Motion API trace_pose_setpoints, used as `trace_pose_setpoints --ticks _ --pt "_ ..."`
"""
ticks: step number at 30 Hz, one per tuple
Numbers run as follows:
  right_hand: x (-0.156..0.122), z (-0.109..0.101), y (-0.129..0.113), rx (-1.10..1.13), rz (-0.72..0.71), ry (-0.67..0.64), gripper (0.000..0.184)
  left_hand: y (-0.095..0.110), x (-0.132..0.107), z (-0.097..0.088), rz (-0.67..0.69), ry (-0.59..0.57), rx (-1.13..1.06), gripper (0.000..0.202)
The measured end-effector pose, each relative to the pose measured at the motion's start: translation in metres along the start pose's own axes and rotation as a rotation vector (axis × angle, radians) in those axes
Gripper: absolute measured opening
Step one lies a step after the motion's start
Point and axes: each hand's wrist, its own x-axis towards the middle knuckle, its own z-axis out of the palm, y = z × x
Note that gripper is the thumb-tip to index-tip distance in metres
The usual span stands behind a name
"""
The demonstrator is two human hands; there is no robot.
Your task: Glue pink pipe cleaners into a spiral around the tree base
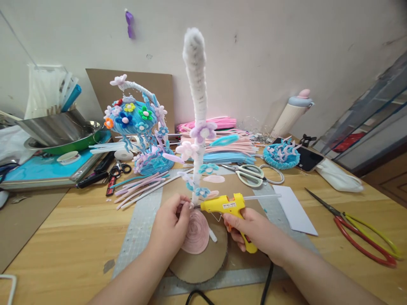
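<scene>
One glue gun (227, 205) points at one stem (197, 159) between two hands (170, 222).

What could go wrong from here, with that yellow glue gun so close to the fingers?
The left hand is right by the nozzle of the yellow glue gun, so if it is hot, a slip might burn a fingertip.

The tall white stem has a thick top, so it could tip if the left hand's support eases.

The black cord runs below the right wrist and might catch as that arm moves.
</scene>
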Motion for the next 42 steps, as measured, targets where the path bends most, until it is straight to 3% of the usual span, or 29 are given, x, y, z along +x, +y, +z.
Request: trace_pose_setpoints --ticks 15,24,42 --pt "-0.003 -0.007 0.006 0.097 -0.005 -0.027 0.044 -0.004 0.001 0.001 0.009 0.0 0.028 0.015" --pt "-0.01 -0.01 0.001 0.047 0.036 0.003 0.047 -0.002 0.001 -0.001 0.006 0.001 0.012 0.015" --pt "-0.018 -0.015 0.014 0.141 0.055 -0.012 0.046 -0.008 0.002 0.001 0.028 0.007 0.033 0.015"
